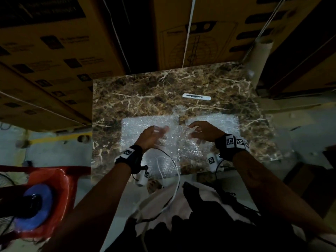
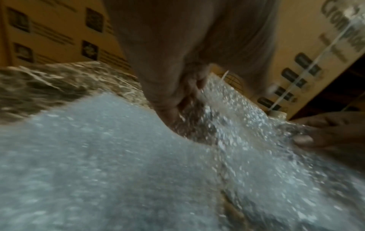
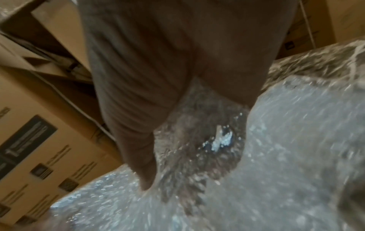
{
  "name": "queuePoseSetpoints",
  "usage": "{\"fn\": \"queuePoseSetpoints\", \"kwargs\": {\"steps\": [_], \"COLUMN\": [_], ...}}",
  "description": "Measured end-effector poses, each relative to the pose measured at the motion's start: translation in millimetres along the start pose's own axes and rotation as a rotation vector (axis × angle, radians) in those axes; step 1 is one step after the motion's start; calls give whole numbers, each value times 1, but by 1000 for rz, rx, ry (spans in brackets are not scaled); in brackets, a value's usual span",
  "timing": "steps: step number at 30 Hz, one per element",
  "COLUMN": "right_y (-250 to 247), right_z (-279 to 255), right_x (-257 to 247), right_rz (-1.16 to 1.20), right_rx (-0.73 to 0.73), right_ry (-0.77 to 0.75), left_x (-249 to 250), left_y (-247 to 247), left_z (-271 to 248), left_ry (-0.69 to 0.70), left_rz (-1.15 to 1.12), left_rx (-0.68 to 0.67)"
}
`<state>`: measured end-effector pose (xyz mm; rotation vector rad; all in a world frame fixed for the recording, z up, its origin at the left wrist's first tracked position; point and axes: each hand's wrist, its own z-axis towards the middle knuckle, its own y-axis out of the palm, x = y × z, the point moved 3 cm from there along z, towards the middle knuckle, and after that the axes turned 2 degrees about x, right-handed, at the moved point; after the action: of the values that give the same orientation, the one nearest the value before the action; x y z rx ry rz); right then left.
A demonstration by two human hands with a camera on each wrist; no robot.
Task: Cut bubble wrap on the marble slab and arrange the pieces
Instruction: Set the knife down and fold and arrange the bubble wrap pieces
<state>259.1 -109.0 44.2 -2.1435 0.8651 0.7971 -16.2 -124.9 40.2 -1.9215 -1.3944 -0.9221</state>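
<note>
- Both hands, left hand (image 1: 151, 136) and right hand (image 1: 203, 131), are pinching a bubble wrap sheet (image 1: 179, 142) stretched between them, just over the marble surface (image 1: 145, 88).
- Two flat bubble wrap pieces (image 1: 138, 126) are lying under the hands.
- A white cutter (image 1: 196, 96) is sitting beyond the right hand.

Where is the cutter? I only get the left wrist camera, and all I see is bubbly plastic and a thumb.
Observer: The white cutter lies on the marble slab, beyond the bubble wrap. No hand is on it.
Child: So what are the hands doing?
Observer: In the head view, the left hand and the right hand each pinch a loose piece of the wrap and hold it up between them.
Child: Is anything next to the slab?
Observer: A red stool with a blue roll on it stands on the person's left.
</note>
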Motion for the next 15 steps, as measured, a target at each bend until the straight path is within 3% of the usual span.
{"fn": "queuePoseSetpoints", "kwargs": {"steps": [2,6,11,15], "right_y": [-21,-72,-123,-139], "right_z": [-5,-18,-22,-9], "right_x": [11,49,102,133], "right_rz": [1,114,441,307], "right_rx": [-5,36,271,452], "right_ry": [45,160,183,123], "left_x": [2,3,7,10], "left_y": [21,63,119,148], "left_z": [13,35,63,70], "left_ry": [113,42,1,10], "left_rz": [121,4,164,275], "left_rx": [104,190,173,337]}}
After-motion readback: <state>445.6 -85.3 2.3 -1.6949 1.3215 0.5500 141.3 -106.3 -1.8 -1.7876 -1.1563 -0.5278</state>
